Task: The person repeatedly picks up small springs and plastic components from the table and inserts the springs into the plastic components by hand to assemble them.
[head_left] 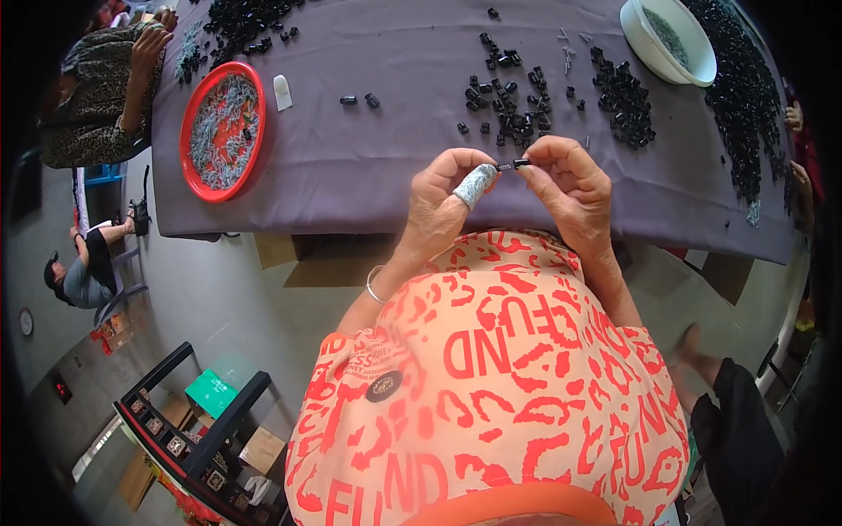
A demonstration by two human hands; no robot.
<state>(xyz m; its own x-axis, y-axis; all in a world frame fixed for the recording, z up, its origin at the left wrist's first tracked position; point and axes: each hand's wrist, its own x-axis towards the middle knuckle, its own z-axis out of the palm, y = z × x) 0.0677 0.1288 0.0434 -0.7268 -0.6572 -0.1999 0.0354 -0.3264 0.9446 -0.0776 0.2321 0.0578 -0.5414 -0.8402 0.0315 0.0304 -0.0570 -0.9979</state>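
My left hand [443, 197] and my right hand [570, 188] meet just over the table's near edge, both in a pinch. Between the fingertips of the right is a small black cylindrical part [522, 163]. A thin grey ribbed pin [504, 167], perhaps a screw or spring, points at it from the left fingertips. Whether the two touch is too small to tell. Whitish wrapping [474, 185] covers my left thumb. Just beyond the hands lie several loose black parts [513, 114] of the same kind.
A red basin [186, 145] of thin grey pieces stands at left, beside a white finger-shaped piece [281, 92]. At far right are a white bowl [633, 35] and a long black heap [737, 105]. Another person [110, 88] sits at the left edge of the cloth-covered table [351, 167].
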